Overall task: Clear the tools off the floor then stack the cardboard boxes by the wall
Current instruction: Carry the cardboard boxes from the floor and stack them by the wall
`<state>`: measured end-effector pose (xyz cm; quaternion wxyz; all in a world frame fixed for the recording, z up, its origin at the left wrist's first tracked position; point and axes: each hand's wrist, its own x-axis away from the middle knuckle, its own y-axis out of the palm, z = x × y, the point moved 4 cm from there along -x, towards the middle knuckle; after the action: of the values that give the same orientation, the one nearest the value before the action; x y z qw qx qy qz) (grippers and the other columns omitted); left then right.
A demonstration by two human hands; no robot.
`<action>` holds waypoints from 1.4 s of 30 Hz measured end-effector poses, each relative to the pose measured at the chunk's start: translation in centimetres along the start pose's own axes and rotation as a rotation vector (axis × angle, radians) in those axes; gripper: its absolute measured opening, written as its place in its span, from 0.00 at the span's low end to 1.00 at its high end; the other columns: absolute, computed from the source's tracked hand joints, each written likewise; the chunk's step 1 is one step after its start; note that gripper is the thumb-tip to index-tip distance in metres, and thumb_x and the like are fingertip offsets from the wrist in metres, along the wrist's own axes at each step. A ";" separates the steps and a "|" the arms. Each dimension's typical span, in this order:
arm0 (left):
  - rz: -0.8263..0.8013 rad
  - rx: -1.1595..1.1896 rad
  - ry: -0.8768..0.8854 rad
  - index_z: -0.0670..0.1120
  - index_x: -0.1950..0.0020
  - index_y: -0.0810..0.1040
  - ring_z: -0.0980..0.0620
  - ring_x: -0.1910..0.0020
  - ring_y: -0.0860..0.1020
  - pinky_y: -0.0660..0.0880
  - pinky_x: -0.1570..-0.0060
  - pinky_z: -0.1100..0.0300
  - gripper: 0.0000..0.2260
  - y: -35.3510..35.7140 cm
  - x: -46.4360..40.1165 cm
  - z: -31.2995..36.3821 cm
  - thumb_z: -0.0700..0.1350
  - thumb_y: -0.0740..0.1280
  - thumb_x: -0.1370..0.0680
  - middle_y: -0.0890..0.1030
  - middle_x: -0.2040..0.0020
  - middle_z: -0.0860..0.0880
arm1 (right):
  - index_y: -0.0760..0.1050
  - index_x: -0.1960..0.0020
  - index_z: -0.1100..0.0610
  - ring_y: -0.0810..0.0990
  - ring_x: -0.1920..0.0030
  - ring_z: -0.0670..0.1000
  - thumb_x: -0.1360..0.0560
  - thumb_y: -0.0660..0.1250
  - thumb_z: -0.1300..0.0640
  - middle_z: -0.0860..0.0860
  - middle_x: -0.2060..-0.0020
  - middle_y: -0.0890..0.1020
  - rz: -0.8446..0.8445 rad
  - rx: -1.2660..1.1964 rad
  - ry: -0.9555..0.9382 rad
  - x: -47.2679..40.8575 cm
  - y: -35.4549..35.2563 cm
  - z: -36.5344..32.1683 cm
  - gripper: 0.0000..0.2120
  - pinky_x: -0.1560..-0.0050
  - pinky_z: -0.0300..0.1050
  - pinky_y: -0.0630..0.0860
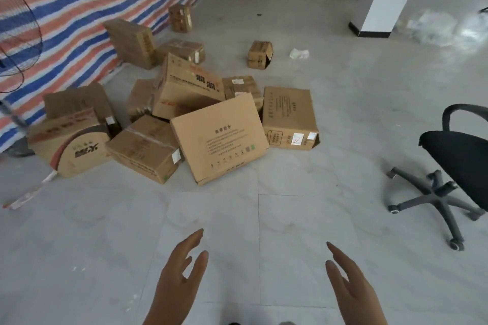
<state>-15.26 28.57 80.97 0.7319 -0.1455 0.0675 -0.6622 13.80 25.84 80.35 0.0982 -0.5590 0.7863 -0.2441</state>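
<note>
Both hands, left hand (179, 276) & right hand (351, 285), empty, well short of cardboard boxes (219, 137)

Both wrists ran off the bottom edge below the left hand (179, 277) and right hand (352, 287). Far left of the hands, the fan (15, 34) was cropped; right of them, the chair (459, 155) too. Print on the boxes (219, 137) ahead was unreadable.

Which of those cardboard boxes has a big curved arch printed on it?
The box at the far left of the pile, beside the fan's base. Its front shows a dark semicircular arch; the others carry only text and labels.
</note>
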 end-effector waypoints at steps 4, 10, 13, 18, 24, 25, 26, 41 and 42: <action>0.011 -0.060 -0.035 0.79 0.44 0.66 0.73 0.42 0.71 0.70 0.46 0.70 0.20 2.2 -7.5 0.6 0.74 0.62 0.36 0.72 0.42 0.74 | 0.63 0.57 0.15 0.73 0.44 0.44 0.24 0.65 0.58 0.45 0.44 0.76 -0.032 -0.016 0.043 -8.0 1.2 -0.9 0.34 0.44 0.41 0.68; 0.058 -0.040 -0.145 0.74 0.48 0.74 0.77 0.45 0.71 0.71 0.45 0.67 0.23 7.4 -20.7 1.2 0.41 0.65 0.24 0.78 0.45 0.68 | 0.63 0.57 0.15 0.73 0.43 0.44 0.24 0.65 0.56 0.43 0.45 0.76 -0.120 0.006 0.057 -23.5 2.1 -1.7 0.31 0.44 0.40 0.67; 0.122 -0.006 -0.194 0.64 0.45 0.72 0.71 0.45 0.74 0.70 0.41 0.60 0.16 11.1 -27.4 2.6 0.42 0.65 0.23 0.77 0.43 0.60 | 0.70 0.54 0.21 0.72 0.43 0.43 0.24 0.64 0.56 0.43 0.44 0.76 -0.165 0.025 0.022 -32.7 1.1 -2.8 0.25 0.43 0.40 0.67; 0.148 0.003 -0.213 0.64 0.46 0.69 0.64 0.47 0.74 0.67 0.42 0.64 0.15 16.9 -38.4 6.6 0.43 0.64 0.22 0.74 0.45 0.63 | 0.70 0.43 0.39 0.74 0.38 0.50 0.23 0.63 0.56 0.44 0.43 0.74 -0.224 0.092 -0.044 -47.7 -0.8 -5.6 0.15 0.42 0.40 0.66; 0.159 0.017 -0.260 0.61 0.43 0.70 0.62 0.46 0.74 0.67 0.42 0.63 0.14 21.4 -49.7 8.5 0.42 0.63 0.22 0.75 0.44 0.60 | 0.67 0.45 0.34 0.74 0.42 0.47 0.23 0.62 0.55 0.43 0.42 0.73 -0.266 0.092 -0.066 -61.1 0.2 -7.7 0.16 0.44 0.41 0.67; 0.161 0.023 -0.258 0.63 0.44 0.70 0.65 0.46 0.73 0.67 0.43 0.63 0.15 22.1 -51.8 8.4 0.42 0.63 0.22 0.75 0.44 0.61 | 0.67 0.45 0.34 0.74 0.41 0.47 0.23 0.62 0.56 0.43 0.43 0.74 -0.271 0.091 -0.061 -63.4 0.7 -7.6 0.16 0.43 0.41 0.67; 0.165 0.030 -0.257 0.63 0.45 0.70 0.68 0.46 0.73 0.67 0.43 0.63 0.15 22.8 -53.9 8.3 0.42 0.63 0.22 0.74 0.44 0.62 | 0.67 0.46 0.34 0.73 0.41 0.46 0.23 0.62 0.56 0.44 0.43 0.74 -0.274 0.089 -0.056 -65.7 1.4 -7.6 0.17 0.43 0.41 0.67; 0.320 -0.005 -0.351 0.59 0.37 0.68 0.60 0.41 0.71 0.69 0.38 0.59 0.15 27.4 -88.1 11.1 0.45 0.63 0.21 0.72 0.41 0.60 | 0.70 0.38 0.45 0.68 0.35 0.50 0.21 0.58 0.52 0.45 0.40 0.69 -0.579 0.220 -0.064 -102.4 13.7 -16.1 0.12 0.35 0.45 0.65; 0.337 0.004 -0.388 0.61 0.39 0.68 0.59 0.40 0.72 0.69 0.38 0.58 0.15 27.7 -89.3 10.7 0.45 0.64 0.21 0.73 0.41 0.60 | 0.70 0.36 0.46 0.68 0.35 0.49 0.20 0.58 0.52 0.44 0.39 0.69 -0.630 0.243 -0.052 -104.5 15.4 -16.5 0.13 0.37 0.42 0.63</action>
<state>4.03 120.41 74.38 0.8315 -0.2549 -0.0522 -0.4908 31.12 131.16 74.57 0.1037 -0.7648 0.5372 -0.3400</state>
